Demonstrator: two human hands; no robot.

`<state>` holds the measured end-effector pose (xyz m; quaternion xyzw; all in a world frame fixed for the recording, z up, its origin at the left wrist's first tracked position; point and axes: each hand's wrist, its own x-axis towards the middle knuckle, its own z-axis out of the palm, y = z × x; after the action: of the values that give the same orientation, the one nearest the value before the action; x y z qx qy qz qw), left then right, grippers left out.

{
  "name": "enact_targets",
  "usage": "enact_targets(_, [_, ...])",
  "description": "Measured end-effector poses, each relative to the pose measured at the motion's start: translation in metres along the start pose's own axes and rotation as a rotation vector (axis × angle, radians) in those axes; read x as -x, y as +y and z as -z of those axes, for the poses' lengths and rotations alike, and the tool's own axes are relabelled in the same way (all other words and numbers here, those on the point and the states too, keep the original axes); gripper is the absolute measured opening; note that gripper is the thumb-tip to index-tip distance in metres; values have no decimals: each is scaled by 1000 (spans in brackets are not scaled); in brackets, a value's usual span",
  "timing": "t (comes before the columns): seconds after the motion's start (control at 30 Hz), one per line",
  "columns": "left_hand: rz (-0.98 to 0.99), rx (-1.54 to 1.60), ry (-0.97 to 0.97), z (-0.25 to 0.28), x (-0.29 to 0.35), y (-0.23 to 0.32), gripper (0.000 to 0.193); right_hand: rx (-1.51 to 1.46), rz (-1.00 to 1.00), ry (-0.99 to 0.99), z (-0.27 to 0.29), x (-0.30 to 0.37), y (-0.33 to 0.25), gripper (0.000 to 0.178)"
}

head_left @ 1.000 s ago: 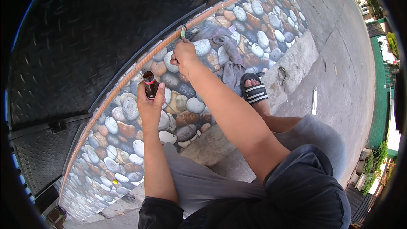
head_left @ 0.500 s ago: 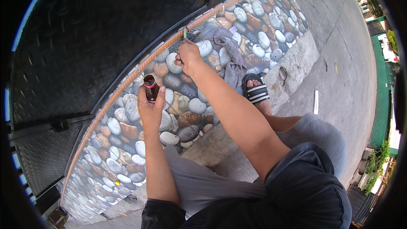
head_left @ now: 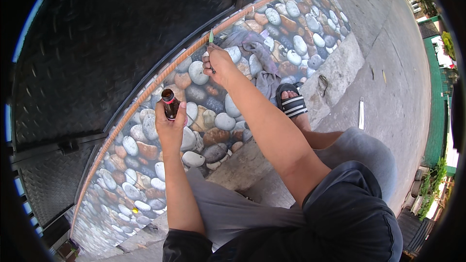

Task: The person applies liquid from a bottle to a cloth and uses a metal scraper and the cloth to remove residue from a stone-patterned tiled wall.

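Note:
My left hand (head_left: 170,125) is wrapped round a small brown glass bottle (head_left: 170,106), which is upright with its mouth uncovered. A red-pink band rings the bottle's neck. Farther ahead, my right hand (head_left: 219,63) is closed on a slim tool (head_left: 211,37) with a dark handle and a pointed, pale green tip; its exact kind is unclear. The tip is close to the orange-brown edge strip (head_left: 193,48) along the foot of the black metal gate (head_left: 121,34); whether they touch, I cannot tell.
A pebble-patterned floor strip (head_left: 224,121) runs below the gate. On it lies a crumpled grey cloth (head_left: 264,60), just right of my right hand. My sandalled foot (head_left: 292,101) is beside the cloth. Grey concrete (head_left: 378,77) stretches off to the right.
The tool's green tip has come upright and slightly away from the edge strip, as my right hand shifts a little. The bottle has moved slightly left with my left hand.

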<state>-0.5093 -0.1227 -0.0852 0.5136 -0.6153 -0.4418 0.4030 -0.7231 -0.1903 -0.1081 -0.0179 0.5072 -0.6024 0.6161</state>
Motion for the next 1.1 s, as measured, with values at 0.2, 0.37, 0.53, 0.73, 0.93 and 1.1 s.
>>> enact_targets(0.2, [25,-2,4,-5,-3,-4,28,106,-207,-71,56,-11,-53,30])
enact_targets(0.37, [7,39,-26,-11,-4,-8,28,521,-115,-79,43,-3,-52,32])
enact_targets(0.53, [16,23,-37,-20,-6,-7,31,631,27,7,34,-2,-14,43])
enact_targets(0.73, [4,37,-38,-24,-10,-9,30,-319,-113,-3,15,-9,-12,49])
enact_targets(0.93, [3,-44,-22,-21,-9,-1,30,824,121,76,19,4,0,46])
enact_targets(1.1, [-12,-32,-2,-22,-12,-9,31,267,23,70,20,-1,-20,49])
